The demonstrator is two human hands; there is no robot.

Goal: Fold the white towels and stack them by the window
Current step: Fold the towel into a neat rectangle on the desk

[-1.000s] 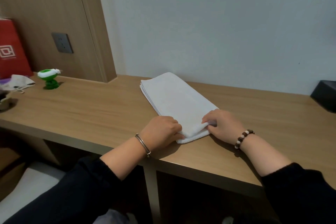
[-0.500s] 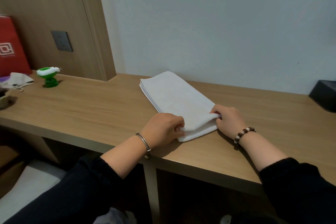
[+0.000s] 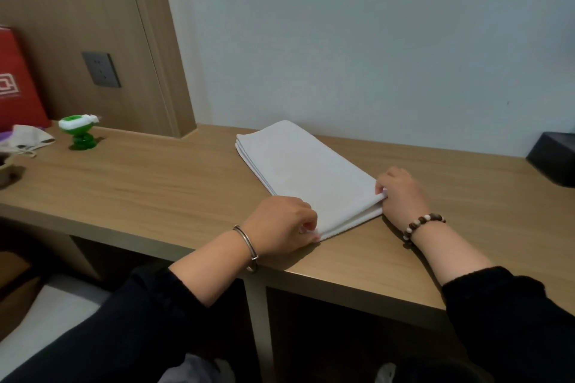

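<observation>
A white towel [image 3: 300, 169], folded into a long narrow strip of several layers, lies diagonally on the wooden desk [image 3: 155, 190], running from the back wall towards me. My left hand [image 3: 280, 224] pinches the near left corner of the strip with curled fingers. My right hand [image 3: 401, 193] pinches the near right corner, slightly lifting the top layers off the desk. Both wrists rest near the desk's front edge.
A green and white toy [image 3: 79, 132] stands at the left of the desk, beside a red bag [image 3: 15, 84] and a crumpled cloth pouch [image 3: 29, 138]. A black box [image 3: 553, 162] sits at the far right. A wall socket [image 3: 101, 70] is on the wood panel.
My right hand slid from the middle of the near end out to the right corner. My left hand kept its hold on the left corner. The near end now lies spread wider.
</observation>
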